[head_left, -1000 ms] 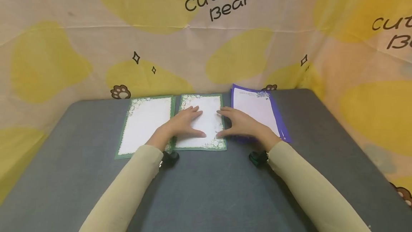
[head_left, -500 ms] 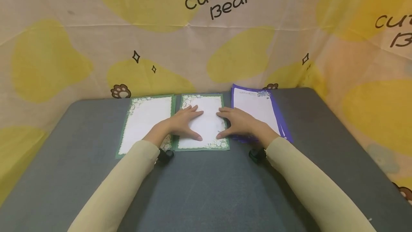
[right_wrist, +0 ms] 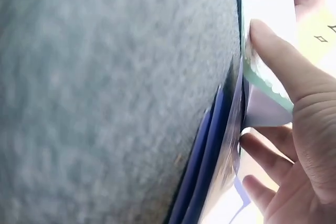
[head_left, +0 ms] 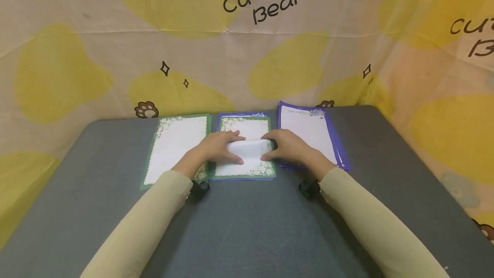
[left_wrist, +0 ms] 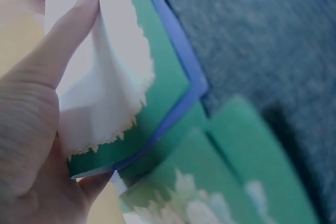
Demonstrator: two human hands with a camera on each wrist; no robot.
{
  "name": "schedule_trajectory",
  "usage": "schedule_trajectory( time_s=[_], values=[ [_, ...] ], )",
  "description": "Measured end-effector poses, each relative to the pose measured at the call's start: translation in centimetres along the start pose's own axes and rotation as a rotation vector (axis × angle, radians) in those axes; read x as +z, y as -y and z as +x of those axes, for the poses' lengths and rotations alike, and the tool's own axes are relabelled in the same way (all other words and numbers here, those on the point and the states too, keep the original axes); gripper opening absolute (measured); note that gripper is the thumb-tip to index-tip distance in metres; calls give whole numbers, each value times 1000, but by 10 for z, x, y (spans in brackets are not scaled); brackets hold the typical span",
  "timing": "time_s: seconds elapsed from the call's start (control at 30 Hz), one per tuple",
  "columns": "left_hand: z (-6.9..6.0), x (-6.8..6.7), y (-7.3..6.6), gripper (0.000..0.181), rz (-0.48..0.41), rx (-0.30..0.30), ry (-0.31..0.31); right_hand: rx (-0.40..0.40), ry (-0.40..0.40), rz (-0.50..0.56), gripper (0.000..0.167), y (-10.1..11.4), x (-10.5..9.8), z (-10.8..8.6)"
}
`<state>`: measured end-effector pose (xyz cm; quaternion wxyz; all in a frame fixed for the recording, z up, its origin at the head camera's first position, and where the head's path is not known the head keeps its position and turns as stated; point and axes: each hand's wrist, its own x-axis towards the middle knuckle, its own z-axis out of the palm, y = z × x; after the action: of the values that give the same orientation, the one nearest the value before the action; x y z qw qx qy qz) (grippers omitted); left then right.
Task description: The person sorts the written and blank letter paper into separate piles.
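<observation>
A white sheet of paper with a green floral border (head_left: 247, 168) lies at the middle, arched up into a ridge between the two hands. A purple-bordered sheet (head_left: 241, 114) shows under its far and near edges. My left hand (head_left: 218, 146) grips the left side of the green-bordered sheet; its thumb (left_wrist: 68, 30) lies on the paper's face in the left wrist view. On the opposite side my right hand (head_left: 291, 146) pinches it, thumb (right_wrist: 278, 56) on the face and fingers at the edge. Part of each side is hidden by the hands.
More green-bordered sheets (head_left: 175, 145) lie to the left, partly under the left forearm. A stack of purple-bordered sheets (head_left: 302, 125) lies to the right, slightly fanned. The grey table (head_left: 251, 226) meets a patterned cloth (head_left: 200, 50) at the back.
The middle green-bordered sheet lay flat before; now it bulges upward between my hands. Its far edge has shifted nearer, and the purple-bordered sheet below has come into sight.
</observation>
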<state>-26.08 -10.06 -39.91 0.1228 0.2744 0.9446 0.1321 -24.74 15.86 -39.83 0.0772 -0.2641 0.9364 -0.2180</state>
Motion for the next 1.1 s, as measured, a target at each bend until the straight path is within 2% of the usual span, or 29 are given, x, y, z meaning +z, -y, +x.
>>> schedule_trajectory(
  time_s=[0.1, 0.2, 0.27, 0.33, 0.4, 0.47, 0.57, 0.67, 0.8, 0.97, 1.03, 1.1],
  values=[
    [0, -2, -2, 71, 20, -24, -40, 14, -11, 46, 55, 1, 0, -1],
    [0, -2, -2, 64, 27, -44, -62, 31, -26, 82, 59, 1, -1, -3],
    [-1, -3, -2, 61, 12, -55, -65, 80, -75, 117, 62, 1, -3, -5],
    [-2, -4, -2, 60, -11, -63, -69, 167, -145, 167, 62, 2, -5, -9],
    [-2, -5, -3, 59, -54, -79, -81, 262, -184, 285, 61, 2, -7, -11],
    [-2, -5, -3, 58, -90, -92, -98, 329, -177, 432, 60, 3, -9, -13],
    [-2, -5, -2, 58, -126, -101, -115, 370, -107, 652, 60, 4, -8, -11],
    [-3, -4, -2, 58, -140, -88, -119, 380, -66, 767, 58, 6, -5, -6],
    [-4, -4, -3, 59, -160, -77, -117, 412, -67, 828, 46, 12, 0, 0],
    [-7, -2, -2, 72, -196, -63, -108, 439, -119, 872, 40, 15, 5, 2],
    [-10, 0, 0, 77, -220, -70, -134, 418, -151, 881, 41, 14, 5, 2],
    [-14, 1, 3, 77, -263, -106, -189, 393, -190, 891, 42, 14, 4, 1]
  ],
)
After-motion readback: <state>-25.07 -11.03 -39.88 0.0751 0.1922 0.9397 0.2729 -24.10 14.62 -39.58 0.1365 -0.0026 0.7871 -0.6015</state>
